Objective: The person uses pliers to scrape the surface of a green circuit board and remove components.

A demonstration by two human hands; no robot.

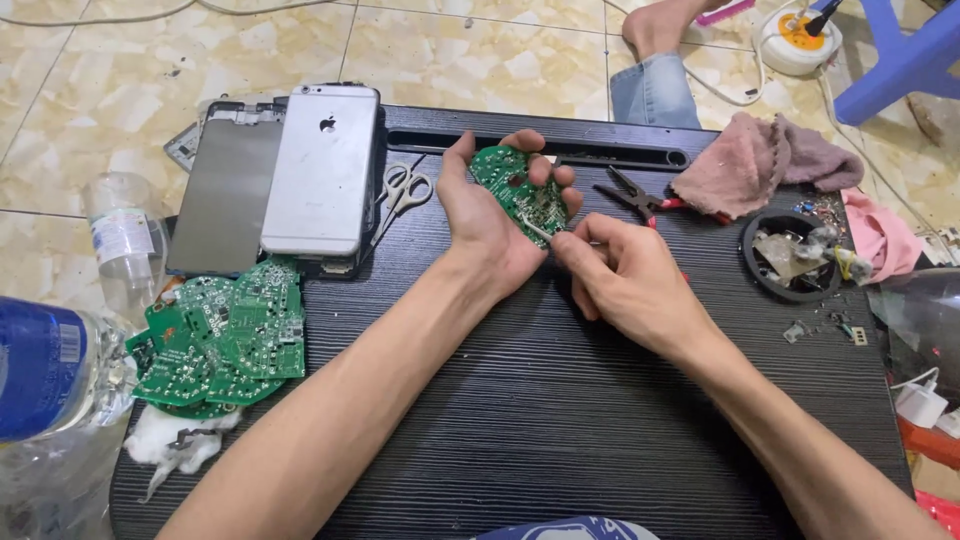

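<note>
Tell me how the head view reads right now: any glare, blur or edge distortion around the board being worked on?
Head view: light is even and soft; the green circuit board in the left hand is sharp, as is the thin metal tool in the right hand. Mild sheen on the silver phone. The blue-labelled bottle at the left edge looks soft and stretched.

2 phones [322, 168], 1 scissors [403, 190], 1 pliers [640, 198], 2 bottles [122, 240].
</note>
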